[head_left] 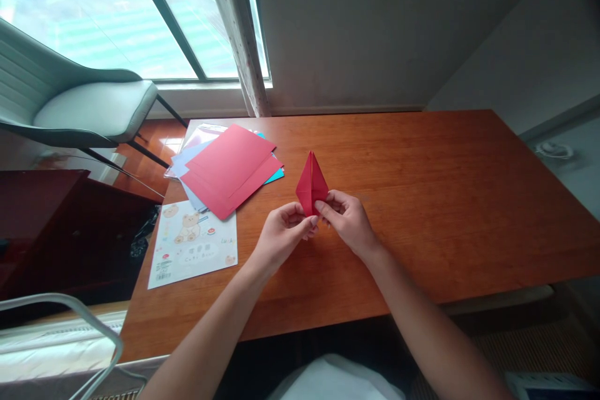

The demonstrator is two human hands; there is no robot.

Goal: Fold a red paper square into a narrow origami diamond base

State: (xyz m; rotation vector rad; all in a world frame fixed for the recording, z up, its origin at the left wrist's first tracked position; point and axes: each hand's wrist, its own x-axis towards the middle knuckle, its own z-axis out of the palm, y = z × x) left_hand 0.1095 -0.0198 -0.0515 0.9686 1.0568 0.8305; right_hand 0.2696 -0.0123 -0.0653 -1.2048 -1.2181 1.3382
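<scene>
A piece of red origami paper (310, 182), folded into a narrow diamond with a slit down its upper half, is held up above the wooden table. My left hand (287, 229) pinches its bottom tip between thumb and fingers. On the lower right edge, my right hand (345, 217) grips the same paper, thumb in front and fingers behind. The pointed top faces away from me. Part of the lower end is hidden by my thumbs.
Left of my hands lies a stack of red paper sheets (229, 169), with blue and white ones under it. Nearer is a white sheet with bear drawings (192, 244). The brown table (435, 200) extends right. A chair (94, 106) stands beyond the left edge, by the window.
</scene>
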